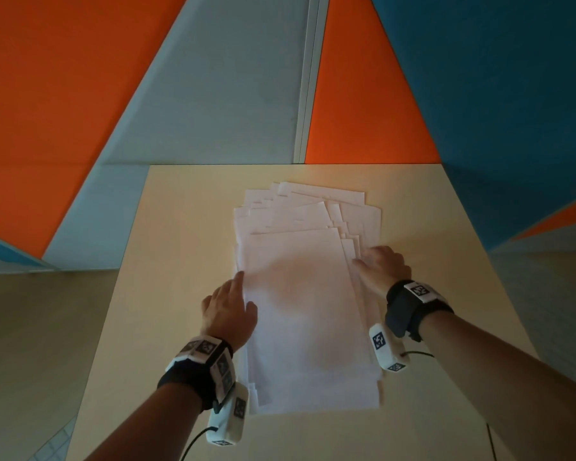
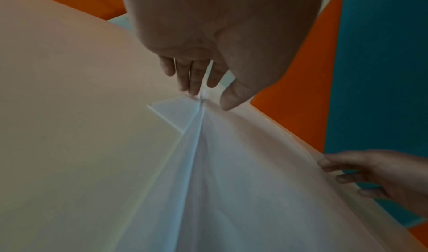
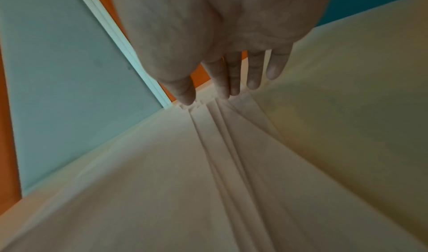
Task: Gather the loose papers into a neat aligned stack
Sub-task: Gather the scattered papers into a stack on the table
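A loose pile of white papers (image 1: 300, 294) lies lengthwise in the middle of the beige table (image 1: 180, 261), its far sheets fanned out and its side edges staggered. My left hand (image 1: 243, 291) rests against the pile's left edge, thumb lying on the top sheet and straight fingers beside the edge. In the left wrist view that hand (image 2: 208, 93) straddles the papers' (image 2: 231, 182) edge. My right hand (image 1: 371, 261) touches the stepped right edge, fingers straight in the right wrist view (image 3: 222, 93) against the offset sheets (image 3: 185, 182).
Orange, grey and blue wall panels (image 1: 213, 94) stand right behind the table's far edge. Bare tabletop lies on both sides of the pile. A thin dark cable (image 1: 491, 444) runs off the front right corner. Floor lies to either side.
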